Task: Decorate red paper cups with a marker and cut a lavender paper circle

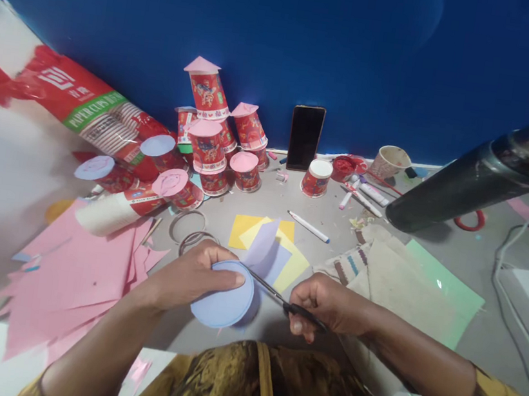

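My left hand [208, 276] pinches a round light-blue paper disc [221, 306], thumb on top, above the desk's front edge. My right hand [316, 303] is closed round the black handles of a pair of scissors [275, 295]. The blades point left and meet the disc's upper right edge; how far they are apart I cannot tell. Just beyond the disc lie overlapping sheets: a yellow paper [240, 230], a pale yellow paper [294, 272] and a lilac-blue paper [265, 250], one part of which stands up.
Red paper cups [208, 145], several with pink paper tops, are stacked against the blue partition [284, 45]. Pink sheets [73, 277] and a cup bag [104, 115] are at left. A phone [306, 138], a marker [308, 226], a dark flask [462, 178] and cloth [391, 273] lie beyond and right.
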A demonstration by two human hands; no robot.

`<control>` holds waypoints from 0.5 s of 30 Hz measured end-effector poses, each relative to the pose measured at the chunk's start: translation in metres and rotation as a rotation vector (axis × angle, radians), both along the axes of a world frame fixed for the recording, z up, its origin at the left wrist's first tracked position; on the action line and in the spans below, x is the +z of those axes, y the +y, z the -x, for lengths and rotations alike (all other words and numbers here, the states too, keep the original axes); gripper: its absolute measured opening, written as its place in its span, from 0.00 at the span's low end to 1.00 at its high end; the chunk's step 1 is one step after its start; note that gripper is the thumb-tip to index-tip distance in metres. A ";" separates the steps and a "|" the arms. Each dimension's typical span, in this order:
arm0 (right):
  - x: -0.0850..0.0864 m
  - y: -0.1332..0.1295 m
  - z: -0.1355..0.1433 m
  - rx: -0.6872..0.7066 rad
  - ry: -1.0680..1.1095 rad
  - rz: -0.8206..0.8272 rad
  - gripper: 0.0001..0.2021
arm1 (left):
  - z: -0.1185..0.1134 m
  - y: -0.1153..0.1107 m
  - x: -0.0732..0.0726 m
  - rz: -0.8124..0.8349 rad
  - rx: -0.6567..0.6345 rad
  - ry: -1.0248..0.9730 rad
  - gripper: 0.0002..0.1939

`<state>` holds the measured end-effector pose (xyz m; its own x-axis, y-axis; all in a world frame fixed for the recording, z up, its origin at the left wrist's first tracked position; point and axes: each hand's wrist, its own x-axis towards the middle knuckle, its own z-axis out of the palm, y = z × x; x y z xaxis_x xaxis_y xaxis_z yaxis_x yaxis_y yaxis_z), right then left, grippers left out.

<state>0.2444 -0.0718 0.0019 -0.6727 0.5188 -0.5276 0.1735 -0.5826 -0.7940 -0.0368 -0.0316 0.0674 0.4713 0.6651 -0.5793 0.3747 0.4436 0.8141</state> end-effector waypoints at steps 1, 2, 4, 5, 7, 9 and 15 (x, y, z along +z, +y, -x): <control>0.000 0.000 0.000 0.002 0.000 0.005 0.18 | -0.001 0.001 0.001 0.002 -0.011 0.008 0.17; 0.000 0.001 0.000 0.006 0.006 0.011 0.18 | -0.002 0.001 0.002 0.004 -0.025 0.015 0.17; -0.001 0.001 0.000 0.010 0.023 0.012 0.18 | -0.003 0.002 0.004 0.001 -0.051 0.026 0.17; -0.002 0.001 0.000 0.010 0.029 0.007 0.17 | -0.003 0.003 0.004 -0.003 -0.061 0.030 0.17; -0.003 0.001 -0.001 0.007 0.032 -0.013 0.16 | -0.003 0.003 0.004 -0.006 -0.083 0.029 0.17; -0.005 0.000 -0.002 0.006 0.036 -0.030 0.15 | -0.002 0.004 0.004 0.003 -0.111 0.023 0.17; -0.001 0.000 -0.004 0.029 0.049 -0.039 0.14 | -0.002 0.010 0.007 0.033 -0.191 0.034 0.19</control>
